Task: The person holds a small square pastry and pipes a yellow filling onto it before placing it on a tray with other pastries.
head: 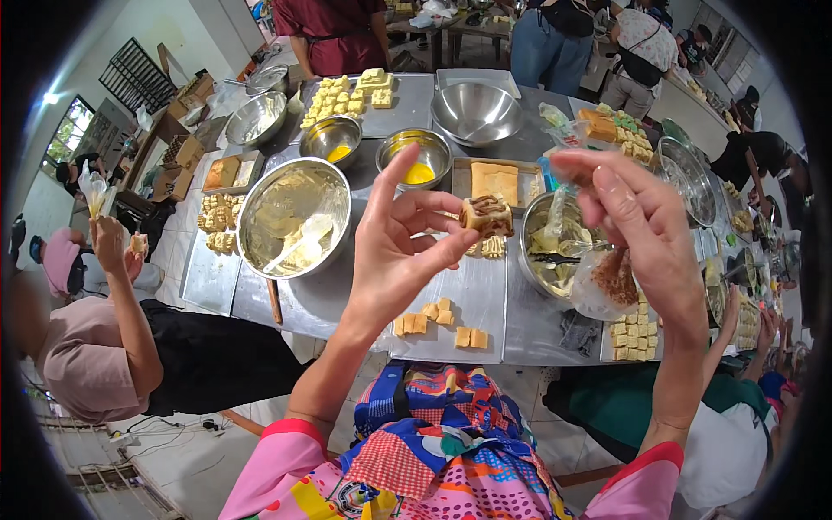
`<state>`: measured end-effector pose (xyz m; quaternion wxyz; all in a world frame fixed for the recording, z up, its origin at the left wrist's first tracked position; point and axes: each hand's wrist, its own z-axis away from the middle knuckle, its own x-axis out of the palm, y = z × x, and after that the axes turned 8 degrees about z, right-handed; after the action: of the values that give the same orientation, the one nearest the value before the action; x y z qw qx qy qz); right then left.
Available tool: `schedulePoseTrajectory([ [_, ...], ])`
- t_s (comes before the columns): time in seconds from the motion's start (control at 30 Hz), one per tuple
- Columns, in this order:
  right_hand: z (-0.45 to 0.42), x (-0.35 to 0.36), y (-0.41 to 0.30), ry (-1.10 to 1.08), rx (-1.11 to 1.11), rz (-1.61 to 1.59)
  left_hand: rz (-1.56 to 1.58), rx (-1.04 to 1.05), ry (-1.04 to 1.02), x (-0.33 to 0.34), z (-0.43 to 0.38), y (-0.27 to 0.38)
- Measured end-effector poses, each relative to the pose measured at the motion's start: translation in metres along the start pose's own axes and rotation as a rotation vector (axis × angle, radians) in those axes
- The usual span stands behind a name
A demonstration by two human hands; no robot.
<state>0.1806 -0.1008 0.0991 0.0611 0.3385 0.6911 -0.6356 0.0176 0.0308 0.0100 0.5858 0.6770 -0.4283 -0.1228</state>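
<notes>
My left hand [416, 240] pinches a small cake square [486, 216] with brown and pale icing between thumb and fingers. My right hand [634, 201] is raised to its right, curled around the upper part of a clear piping bag [604, 283] that holds brown filling; the bag's tip is hard to make out. Below, a metal tray [468, 286] carries plain cake pieces [471, 337] near its front and iced pieces [493, 247] farther back. Behind the cake square, a sheet of cake [494, 183] lies in a rectangular pan [534, 170].
A large steel bowl [250, 240] with cream and a white spatula stands left. Another mixing bowl [530, 260] with a whisk is under my right hand. Smaller bowls [331, 130] hold yellow liquid. A person [97, 351] works close at left; others stand across and at right.
</notes>
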Motion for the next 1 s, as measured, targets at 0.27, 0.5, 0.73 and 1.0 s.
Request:
schedulePoseTrajectory([
  [0.27, -0.012, -0.006, 0.005, -0.198, 0.004, -0.064, -0.359, 0.231, -0.042, 0.011, 0.001, 0.006],
  [0.5, -0.015, -0.003, 0.013, -0.180, -0.045, -0.209, -0.346, 0.255, -0.011, 0.006, -0.004, 0.000],
  [0.73, -0.012, 0.001, 0.025, -0.149, 0.065, -0.357, -0.338, 0.232, 0.002, -0.001, -0.002, -0.006],
  [1.0, -0.002, 0.004, 0.021, -0.161, 0.135, -0.152, -0.342, 0.233, 0.001, -0.002, 0.004, -0.006],
])
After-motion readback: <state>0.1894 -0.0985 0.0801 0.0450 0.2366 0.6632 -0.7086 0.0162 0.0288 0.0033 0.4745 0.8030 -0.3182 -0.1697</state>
